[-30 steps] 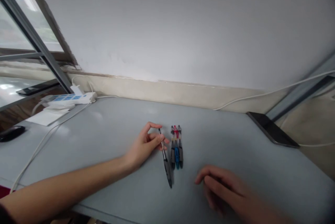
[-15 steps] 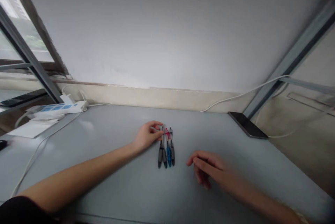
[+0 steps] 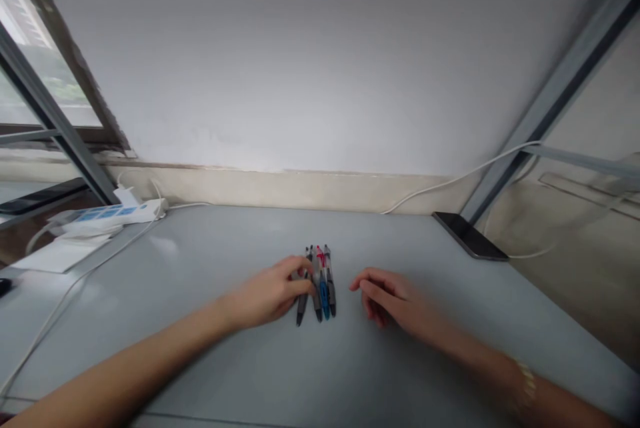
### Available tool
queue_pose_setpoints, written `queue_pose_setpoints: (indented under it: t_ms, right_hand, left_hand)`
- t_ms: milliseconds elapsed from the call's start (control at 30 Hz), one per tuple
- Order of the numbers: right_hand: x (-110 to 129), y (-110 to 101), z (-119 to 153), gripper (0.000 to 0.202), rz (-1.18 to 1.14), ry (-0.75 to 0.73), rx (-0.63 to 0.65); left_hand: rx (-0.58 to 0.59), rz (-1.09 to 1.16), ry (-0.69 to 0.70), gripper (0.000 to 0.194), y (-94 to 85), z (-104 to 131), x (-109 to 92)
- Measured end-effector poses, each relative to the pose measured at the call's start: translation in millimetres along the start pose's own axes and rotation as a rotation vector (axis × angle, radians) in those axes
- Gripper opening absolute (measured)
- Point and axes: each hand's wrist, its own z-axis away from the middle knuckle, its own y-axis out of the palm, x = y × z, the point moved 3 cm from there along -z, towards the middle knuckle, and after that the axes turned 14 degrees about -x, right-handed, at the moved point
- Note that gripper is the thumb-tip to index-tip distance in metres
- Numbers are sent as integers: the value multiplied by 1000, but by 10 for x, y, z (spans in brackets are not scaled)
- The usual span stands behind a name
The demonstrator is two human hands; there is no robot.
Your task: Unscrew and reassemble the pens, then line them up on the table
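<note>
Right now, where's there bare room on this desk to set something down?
Free grey desktop lies between the flat black device and the right hand, and between the white blue-socketed power strip and the left hand. Crowded: four slim grey or blue pens by its fingers.

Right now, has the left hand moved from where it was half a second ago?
Yes: judged against the power strip, the left hand has shifted nearer the wearer.

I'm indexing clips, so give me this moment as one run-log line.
desk: four pens side by side | left hand: over leftmost two, grip unclear | right hand: empty, right of pens
</note>
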Motion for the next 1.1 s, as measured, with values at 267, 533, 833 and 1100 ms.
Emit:
queue_pose_setpoints:
  t_ms: [267,533,833,1100]
  right_hand:
    - [1,5,5,33,35,-10,-24]
    - [-14,20,19,33,122,-47,-27]
    - [41,-103,74,20,453,-259,-148]
    - [30,-103,75,16,582,-427,-98]
  left_hand:
    - [8,-206,291,27,33,30,-5]
    - [46,-326,337,25,69,61,14]
    - [94,-336,280,17,87,38,26]
    - [117,-288,252,16,152,81,-28]
